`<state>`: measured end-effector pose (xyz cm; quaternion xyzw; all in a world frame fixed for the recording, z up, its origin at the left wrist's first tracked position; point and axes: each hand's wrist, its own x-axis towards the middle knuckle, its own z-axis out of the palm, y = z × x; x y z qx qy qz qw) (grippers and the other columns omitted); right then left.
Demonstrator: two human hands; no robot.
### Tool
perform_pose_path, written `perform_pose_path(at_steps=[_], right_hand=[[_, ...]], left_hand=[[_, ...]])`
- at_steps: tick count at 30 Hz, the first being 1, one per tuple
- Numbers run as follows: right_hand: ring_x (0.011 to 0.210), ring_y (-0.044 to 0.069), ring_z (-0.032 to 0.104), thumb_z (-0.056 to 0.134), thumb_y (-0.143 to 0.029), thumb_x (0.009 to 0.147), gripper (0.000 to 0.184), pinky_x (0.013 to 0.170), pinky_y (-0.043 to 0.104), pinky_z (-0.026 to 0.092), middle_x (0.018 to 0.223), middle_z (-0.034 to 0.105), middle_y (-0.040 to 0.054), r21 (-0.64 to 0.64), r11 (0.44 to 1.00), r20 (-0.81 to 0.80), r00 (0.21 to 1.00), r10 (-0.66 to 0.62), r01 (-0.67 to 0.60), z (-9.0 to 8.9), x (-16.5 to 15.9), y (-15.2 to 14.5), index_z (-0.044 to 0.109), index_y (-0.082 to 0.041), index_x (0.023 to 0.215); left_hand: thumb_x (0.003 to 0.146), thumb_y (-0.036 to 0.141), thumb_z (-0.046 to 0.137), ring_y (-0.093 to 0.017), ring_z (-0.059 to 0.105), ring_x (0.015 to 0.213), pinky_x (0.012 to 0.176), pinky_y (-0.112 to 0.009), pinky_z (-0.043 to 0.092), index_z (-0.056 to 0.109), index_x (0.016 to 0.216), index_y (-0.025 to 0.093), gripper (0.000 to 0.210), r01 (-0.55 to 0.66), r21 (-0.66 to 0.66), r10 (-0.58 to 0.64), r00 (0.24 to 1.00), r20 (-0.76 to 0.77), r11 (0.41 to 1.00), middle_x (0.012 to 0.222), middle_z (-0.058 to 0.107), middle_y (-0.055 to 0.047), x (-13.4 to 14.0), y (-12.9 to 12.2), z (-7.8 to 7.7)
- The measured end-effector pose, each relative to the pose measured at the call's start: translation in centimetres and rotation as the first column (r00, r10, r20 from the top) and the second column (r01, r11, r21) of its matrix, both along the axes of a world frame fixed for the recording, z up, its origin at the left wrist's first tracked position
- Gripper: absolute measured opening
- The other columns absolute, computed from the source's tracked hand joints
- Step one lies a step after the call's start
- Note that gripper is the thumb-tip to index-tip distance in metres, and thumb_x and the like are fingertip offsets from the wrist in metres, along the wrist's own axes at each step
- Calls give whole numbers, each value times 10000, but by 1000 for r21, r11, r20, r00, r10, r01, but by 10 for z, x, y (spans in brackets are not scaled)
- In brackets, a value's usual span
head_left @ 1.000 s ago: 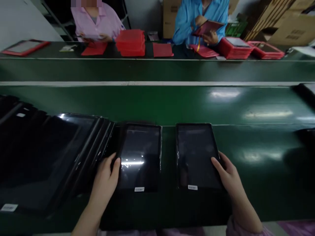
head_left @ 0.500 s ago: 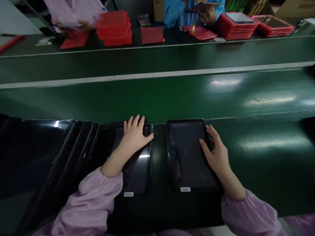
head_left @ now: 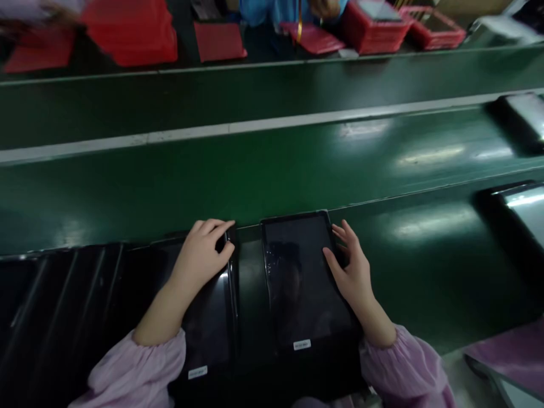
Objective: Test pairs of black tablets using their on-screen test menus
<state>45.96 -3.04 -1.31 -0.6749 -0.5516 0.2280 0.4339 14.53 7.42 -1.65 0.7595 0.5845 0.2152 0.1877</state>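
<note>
Two dark tablets lie side by side on the green bench, each with a small white label near its bottom edge. My left hand reaches over the top of the left tablet, its fingers bent at the upper right corner and its thumb at the right edge; the hand covers part of the screen. At the right tablet, my right hand grips the right edge, thumb over the screen side and fingers along the outer side. The undersides of both tablets are hidden.
More dark tablets lean in an overlapping row at the left. Other devices sit at the right. Across the green belt stand red stacks, a red sheet and a co-worker's blue sleeve.
My view has turned right and down. My left hand's spread fingers have drawn together at the left tablet's upper right corner. My right hand stays at the right tablet's edge.
</note>
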Motion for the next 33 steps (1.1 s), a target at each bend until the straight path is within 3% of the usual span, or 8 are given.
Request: perform_pose_path(at_steps=[5,9,13,15,18,22,26,33], right_hand=[[1389,326,672,693,-452,987,673,1087,543,620,1481,705,143,-10,1000,-75,997,7,-7,1,-4,5,499,-275,1607],[1403,330,660,740,-498,945,700,1127,552,590,1474,712,135,-9,1000,-142,990,-20,19,-2,-9,6,537,-275,1578],[1353,311,695,739,-495,945,777,1154,557,572,1471,719,89,-31,999,-159,987,-33,28,-2,-14,7,466,-323,1652],[1358,302,691,748,-509,939,875,1182,558,549,1473,716,75,-46,999,-191,981,-35,27,-1,-18,7,365,-350,1710],[1464,289,611,754,-555,943,974,1220,535,513,1542,667,71,-76,997,-309,951,2,-27,1,-26,5,232,-398,1749],[1569,289,492,780,-583,930,907,1273,566,435,1635,589,71,-111,989,-424,905,41,-97,2,-42,6,331,-429,1703],[1553,297,514,804,-537,911,736,1292,588,402,1580,645,67,-133,989,-494,869,-12,-62,3,-56,13,520,-392,1575],[1503,291,575,714,-507,938,614,1244,557,482,1549,672,62,-121,992,-461,887,-16,-46,-1,-52,40,571,-366,1518]], left_hand=[[863,531,560,-399,646,1276,1187,-591,484,753,1336,212,602,-1,-91,12,993,116,996,1303,740,-148,-15,-10,16],[906,658,635,-413,543,1472,1309,-610,347,691,1417,259,650,-229,-83,242,938,247,970,1498,655,-113,-74,-49,25],[928,705,675,-422,459,1565,1347,-639,286,622,1489,355,663,-440,-245,503,724,471,864,1590,618,-41,-119,-117,7],[904,720,692,-434,420,1594,1361,-623,279,635,1473,391,660,-459,-329,562,608,561,825,1616,605,-10,-124,-150,-7],[940,642,694,-399,387,1622,1376,-563,271,615,1504,363,634,-481,-392,613,505,607,784,1663,562,-19,-114,-179,-20],[985,596,662,-358,457,1587,1358,-521,315,639,1461,256,585,-536,-427,661,384,645,728,1591,619,-104,-93,-179,-16],[1000,566,627,-314,477,1578,1319,-450,394,667,1387,276,485,-523,-421,647,390,655,741,1566,639,-77,-80,-165,-13],[961,513,684,-331,449,1594,1307,-476,410,674,1344,258,460,-471,-473,643,319,696,745,1561,645,-85,-73,-139,-12]])
